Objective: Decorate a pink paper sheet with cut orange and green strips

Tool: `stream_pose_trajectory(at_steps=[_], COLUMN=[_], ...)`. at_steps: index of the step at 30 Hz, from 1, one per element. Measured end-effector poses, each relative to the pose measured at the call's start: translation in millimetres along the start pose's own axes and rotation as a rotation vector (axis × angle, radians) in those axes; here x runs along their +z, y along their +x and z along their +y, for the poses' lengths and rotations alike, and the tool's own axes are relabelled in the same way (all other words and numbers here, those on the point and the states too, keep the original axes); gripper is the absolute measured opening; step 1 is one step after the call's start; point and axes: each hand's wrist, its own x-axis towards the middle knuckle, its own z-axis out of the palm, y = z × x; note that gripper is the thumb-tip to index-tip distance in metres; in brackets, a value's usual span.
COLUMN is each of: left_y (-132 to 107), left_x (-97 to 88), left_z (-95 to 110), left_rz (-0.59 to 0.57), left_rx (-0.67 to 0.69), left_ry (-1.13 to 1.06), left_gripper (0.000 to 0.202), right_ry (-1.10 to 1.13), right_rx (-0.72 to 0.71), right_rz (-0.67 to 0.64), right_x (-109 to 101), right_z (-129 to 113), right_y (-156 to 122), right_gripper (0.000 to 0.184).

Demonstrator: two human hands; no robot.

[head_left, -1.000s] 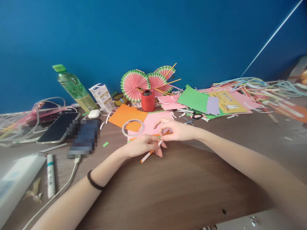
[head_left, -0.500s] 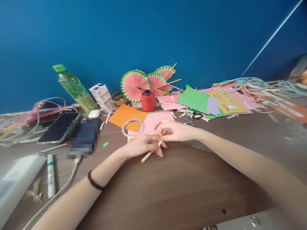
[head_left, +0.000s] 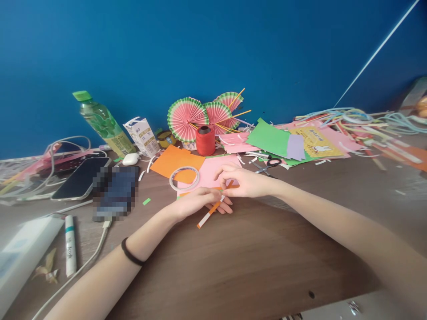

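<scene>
One orange paper strip (head_left: 213,209), held by left hand (head_left: 194,203) and pinched by right hand (head_left: 248,183), seemingly part-done, white-covered only at lower end and near right fingertips, remainder unclear; tape roll (head_left: 171,178) just beyond left hand, finished-looking fans (head_left: 187,116) farther off.

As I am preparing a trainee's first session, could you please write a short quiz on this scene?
1. True or false: the green-capped bottle is to the right of the red spool.
2. Which lies across the orange paper and pink paper: (A) the scissors, (B) the white ring, (C) the marker?
3. Fill in: the right hand pinches a strip coloured orange and ____.
Key: 1. False; 2. B; 3. white.
</scene>
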Motion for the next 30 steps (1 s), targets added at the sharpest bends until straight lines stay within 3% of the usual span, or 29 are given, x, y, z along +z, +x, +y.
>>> stream_pose_trajectory(at_steps=[9,15,24,27,30], left_y=[-3.2,-4.2,-8.0,-11.2,-13.4], left_x=[-0.3,-2.2,-1.4,-5.4,-15.9], left_z=[3.1,4.2,10.4,15.9,19.4], left_rz=[-0.047,-0.053,-0.04,0.062,0.344], left_rx=[-0.003,-0.004,-0.067,-0.056,0.045], left_ry=[0.051,0.071,0.161,0.284,0.497], left_gripper=[0.023,0.026,0.027,0.028,0.029], right_ry=[0.009,0.222,0.123,0.093,0.087], right_rx=[0.132,0.179,0.174,0.209,0.201], right_rz=[0.038,-0.075,-0.153,-0.161,-0.157], right_x=[-4.1,-10.5,-5.2,-4.1,1.4], right_z=[1.3,-1.1,6.1,7.2,2.4], right_y=[-0.4,-1.4,-2.4,-2.4,-2.0], right_gripper=[0.02,0.021,0.022,0.02,0.016])
